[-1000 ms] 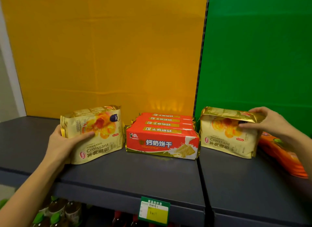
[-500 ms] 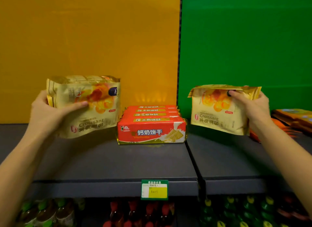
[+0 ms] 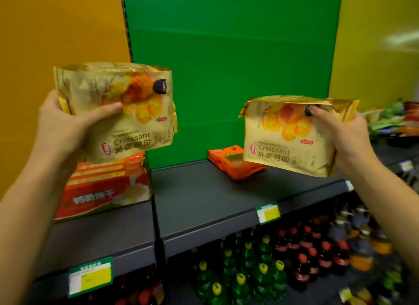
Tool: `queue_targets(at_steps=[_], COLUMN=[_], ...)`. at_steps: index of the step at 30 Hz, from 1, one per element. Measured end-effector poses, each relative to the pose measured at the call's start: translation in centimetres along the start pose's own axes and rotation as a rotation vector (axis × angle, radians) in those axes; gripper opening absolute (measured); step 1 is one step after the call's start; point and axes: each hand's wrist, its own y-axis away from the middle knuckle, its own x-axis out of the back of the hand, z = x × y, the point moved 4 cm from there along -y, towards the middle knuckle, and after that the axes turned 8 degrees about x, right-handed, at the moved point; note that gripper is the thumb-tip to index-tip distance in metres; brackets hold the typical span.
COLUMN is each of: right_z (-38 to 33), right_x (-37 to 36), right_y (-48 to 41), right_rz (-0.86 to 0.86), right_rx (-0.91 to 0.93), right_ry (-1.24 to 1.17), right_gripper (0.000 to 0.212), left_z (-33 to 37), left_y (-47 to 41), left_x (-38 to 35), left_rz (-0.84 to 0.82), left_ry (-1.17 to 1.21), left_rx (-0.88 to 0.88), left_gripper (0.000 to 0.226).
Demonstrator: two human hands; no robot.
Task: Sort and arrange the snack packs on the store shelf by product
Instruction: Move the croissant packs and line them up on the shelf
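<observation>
Head view: left hand (image 3: 60, 125) and right hand (image 3: 342, 134) each grip a croissant bag (image 3: 118, 107) (image 3: 288, 136) aloft; light, crinkly, crushable, best held by the sides.

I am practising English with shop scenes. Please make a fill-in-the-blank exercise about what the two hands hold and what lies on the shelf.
1. Each hand holds a gold pack labelled ____: left hand, right hand.
2. The wall panel behind the orange packs is ____.
3. The red biscuit packs lie on the ____, below the left croissant pack.

Missing words: Croissant; green; shelf
</observation>
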Motion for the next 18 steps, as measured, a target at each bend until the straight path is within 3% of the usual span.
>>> queue_targets(at_steps=[2,5,7,12,18], right_z=[-1.0,-2.3,-2.7,-2.4,-1.7], right_x=[4.4,11.6,16.2,27.3,38.4], right_y=[-0.5,-1.5,-1.8,-1.9,-3.4], right_rz=[0.031,0.087,0.107,0.198,0.303], right_rx=[0.009,0.025,0.028,-0.005,-0.022], right_ry=[0.008,0.078,0.117,0.189,0.301], right_gripper=[0.051,0.080,0.087,0.078,0.094], left_z=[-0.2,-0.4,-0.8,-2.9,-3.5], left_y=[1.9,4.7,6.5,11.4,15.4], left_x=[-5.0,-12.4,-16.7,-27.4,-39.6], left_rz=[-0.122,-0.211,-0.246,-0.322,-0.414], left_ry=[0.068,0.105,0.120,0.180,0.249], left_rx=[0.055,0.122,0.183,0.310,0.392], left_gripper=[0.080,0.082,0.083,0.068,0.061])
